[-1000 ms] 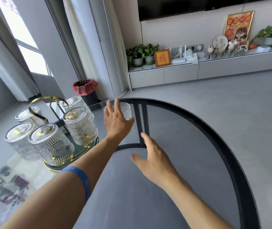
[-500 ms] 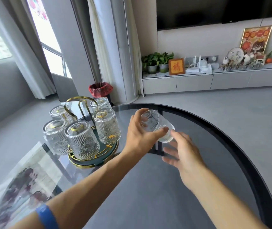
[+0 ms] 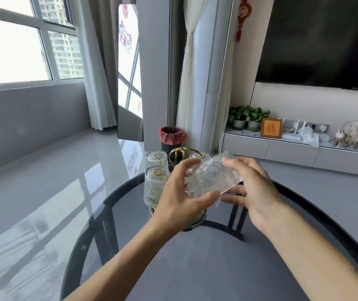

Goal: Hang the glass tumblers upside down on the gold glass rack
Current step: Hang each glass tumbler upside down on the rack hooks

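A clear embossed glass tumbler [image 3: 211, 178] lies tilted on its side in the air, held between both hands. My left hand [image 3: 180, 198] grips it from the left and below, and my right hand [image 3: 254, 187] holds its right end. Right behind the hands stands the gold glass rack [image 3: 177, 154] with its round handle showing. Upside-down tumblers hang on it: one at the back left [image 3: 156, 159], one in front of it [image 3: 155, 187], and another [image 3: 197, 157] partly hidden behind the held glass. The rack's base is mostly hidden by my left hand.
The rack stands on a round dark glass table with a black rim [image 3: 317, 205]. A bin with a red liner [image 3: 172, 135] stands on the floor beyond it. A low cabinet [image 3: 282, 148] with plants and ornaments runs along the right wall.
My left hand picked the tumbler up off the table and carried it left toward the rack. My right hand came up and took hold of its other end. The camera turned left and upward.
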The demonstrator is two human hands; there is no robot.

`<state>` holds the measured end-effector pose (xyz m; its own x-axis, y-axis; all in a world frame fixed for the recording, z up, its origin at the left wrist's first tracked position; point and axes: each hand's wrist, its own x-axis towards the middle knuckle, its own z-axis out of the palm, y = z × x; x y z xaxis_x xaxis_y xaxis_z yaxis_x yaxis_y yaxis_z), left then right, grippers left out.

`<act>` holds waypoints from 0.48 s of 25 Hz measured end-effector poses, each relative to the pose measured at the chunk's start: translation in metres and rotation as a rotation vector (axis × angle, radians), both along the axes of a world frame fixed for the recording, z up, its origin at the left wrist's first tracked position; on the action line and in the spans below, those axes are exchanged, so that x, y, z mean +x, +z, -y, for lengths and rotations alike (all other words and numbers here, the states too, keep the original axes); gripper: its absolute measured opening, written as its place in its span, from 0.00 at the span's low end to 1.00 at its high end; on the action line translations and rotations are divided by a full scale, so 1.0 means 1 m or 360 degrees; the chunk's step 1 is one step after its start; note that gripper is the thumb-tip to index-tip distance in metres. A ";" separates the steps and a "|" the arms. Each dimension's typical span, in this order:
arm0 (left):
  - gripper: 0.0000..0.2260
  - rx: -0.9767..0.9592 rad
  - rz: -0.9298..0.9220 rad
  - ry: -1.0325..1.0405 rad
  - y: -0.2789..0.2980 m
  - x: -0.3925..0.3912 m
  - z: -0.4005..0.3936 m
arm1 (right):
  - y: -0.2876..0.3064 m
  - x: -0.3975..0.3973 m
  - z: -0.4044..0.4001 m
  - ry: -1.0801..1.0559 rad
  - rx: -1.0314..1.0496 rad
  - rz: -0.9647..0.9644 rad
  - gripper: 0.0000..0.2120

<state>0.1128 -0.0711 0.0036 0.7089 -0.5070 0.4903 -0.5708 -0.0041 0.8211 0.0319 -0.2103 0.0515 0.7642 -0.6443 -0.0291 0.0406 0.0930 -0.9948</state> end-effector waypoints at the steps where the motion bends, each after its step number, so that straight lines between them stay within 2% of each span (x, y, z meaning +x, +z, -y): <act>1: 0.30 0.0011 0.0085 0.0038 -0.001 0.011 -0.008 | 0.009 0.012 -0.006 -0.0052 -0.0104 -0.0006 0.19; 3: 0.33 0.0074 0.0231 0.0140 -0.003 0.035 -0.016 | 0.027 0.039 -0.014 -0.0181 -0.0252 0.0015 0.23; 7: 0.34 0.0383 0.0311 0.0413 -0.004 0.078 -0.009 | 0.056 0.088 -0.010 -0.0391 -0.0627 0.0091 0.29; 12: 0.38 0.0702 0.0479 0.0417 -0.023 0.103 0.000 | 0.060 0.148 0.010 -0.0338 -0.1036 -0.0022 0.28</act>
<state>0.2162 -0.0710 -0.0191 0.7002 -0.5355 0.4722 -0.7123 -0.4800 0.5120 0.1800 -0.2202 0.1114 0.6218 -0.6697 0.4060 -0.0212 -0.5326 -0.8461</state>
